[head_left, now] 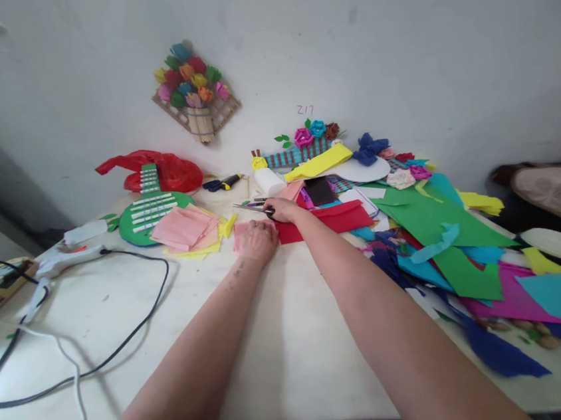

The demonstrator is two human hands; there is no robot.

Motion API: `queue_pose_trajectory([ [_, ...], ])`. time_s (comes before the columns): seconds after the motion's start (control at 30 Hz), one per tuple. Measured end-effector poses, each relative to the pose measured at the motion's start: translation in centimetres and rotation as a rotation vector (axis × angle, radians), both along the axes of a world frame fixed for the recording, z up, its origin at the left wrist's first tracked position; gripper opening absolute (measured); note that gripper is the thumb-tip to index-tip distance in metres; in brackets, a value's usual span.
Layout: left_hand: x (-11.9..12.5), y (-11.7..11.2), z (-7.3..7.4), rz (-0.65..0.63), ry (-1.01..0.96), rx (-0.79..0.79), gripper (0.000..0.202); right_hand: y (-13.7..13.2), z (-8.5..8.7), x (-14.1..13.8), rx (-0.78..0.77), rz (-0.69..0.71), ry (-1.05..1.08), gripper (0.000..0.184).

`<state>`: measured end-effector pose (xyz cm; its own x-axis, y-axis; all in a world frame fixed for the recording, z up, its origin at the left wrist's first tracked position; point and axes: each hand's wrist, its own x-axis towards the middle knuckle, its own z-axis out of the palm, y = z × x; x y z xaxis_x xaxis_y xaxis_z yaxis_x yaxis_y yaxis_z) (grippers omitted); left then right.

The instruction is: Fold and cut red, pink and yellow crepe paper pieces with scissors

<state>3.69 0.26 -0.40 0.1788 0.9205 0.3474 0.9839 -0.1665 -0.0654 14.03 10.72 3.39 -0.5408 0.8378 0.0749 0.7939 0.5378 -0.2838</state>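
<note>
My left hand (pixel 258 241) rests, fingers spread, on pink paper (pixel 238 237) on the desk (pixel 291 345). Just beyond those fingers, my right hand (pixel 283 210) grips scissors (pixel 267 211), blades pointing left; red paper (pixel 343 220) lies to its right.

The single view comes from the person's head, above the near side of the flat white table (pixel 291 345), and it faces forward and down. The bare left hand (pixel 258 240) and the bare right hand (pixel 283 210) are close to the middle of the view, small, at the ends of their outstretched arms. Behind, the plain pale-grey wall (pixel 290 24) fills the upper part. The view is wide, and its upper right corner is dark.
</note>
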Motion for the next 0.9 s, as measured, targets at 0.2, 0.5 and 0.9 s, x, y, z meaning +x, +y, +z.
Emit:
queue_pose_trajectory([
  [0.2,0.0,-0.2,0.1,-0.008,0.021,0.0,0.047,-0.1,0.4,0.1,0.007,-0.061,-0.014,0.037],
  [0.5,0.0,-0.2,0.1,-0.009,0.022,-0.002,0.047,0.0,0.2,0.0,0.008,-0.036,-0.041,0.037],
  [0.9,-0.1,1.5,0.4,0.007,0.029,-0.04,0.044,0.5,-0.5,0.2,0.139,-0.053,0.02,0.036],
])
